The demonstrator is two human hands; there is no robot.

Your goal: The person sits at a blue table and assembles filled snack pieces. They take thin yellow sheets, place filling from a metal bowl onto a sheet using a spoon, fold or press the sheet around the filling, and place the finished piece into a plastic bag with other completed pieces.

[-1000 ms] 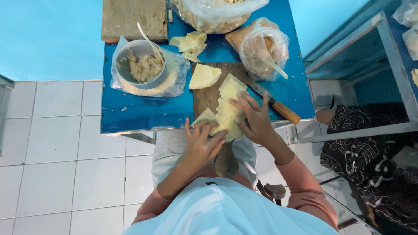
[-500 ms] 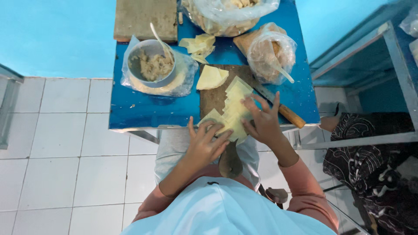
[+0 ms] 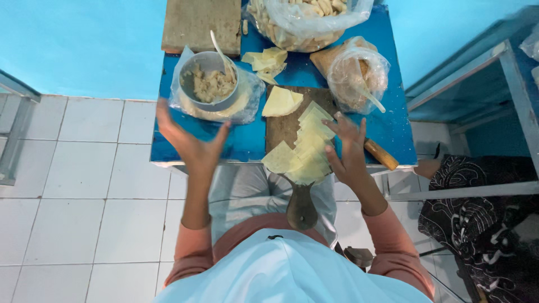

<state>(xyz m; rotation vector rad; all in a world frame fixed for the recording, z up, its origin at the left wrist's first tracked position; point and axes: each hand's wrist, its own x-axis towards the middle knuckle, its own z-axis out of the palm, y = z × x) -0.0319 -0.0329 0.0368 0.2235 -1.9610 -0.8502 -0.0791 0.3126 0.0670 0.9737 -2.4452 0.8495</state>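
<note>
Pale yellow dough wrappers (image 3: pixel 307 148) lie spread in a row on a dark wooden cutting board (image 3: pixel 283 124) on a small blue table (image 3: pixel 255 141). My right hand (image 3: pixel 347 150) rests with fingers spread at the right edge of the wrappers, touching them. My left hand (image 3: pixel 190 142) hovers open and empty above the table's near left edge, just below a grey bowl (image 3: pixel 209 82) of minced filling with a white spoon (image 3: pixel 220 51) in it. One folded wrapper (image 3: pixel 281 102) sits at the board's far end.
A wooden-handled knife (image 3: pixel 380 154) lies right of my right hand. Two plastic bags (image 3: pixel 357 76), a small pile of wrappers (image 3: pixel 266 60) and a second wooden board (image 3: pixel 200 23) fill the far side. White floor tiles lie left; a metal frame and patterned cloth (image 3: pixel 483 213) right.
My left hand has lifted off the wrappers and swung left toward the bowl, fingers open. My right hand stays on the wrappers. The view has shifted slightly.
</note>
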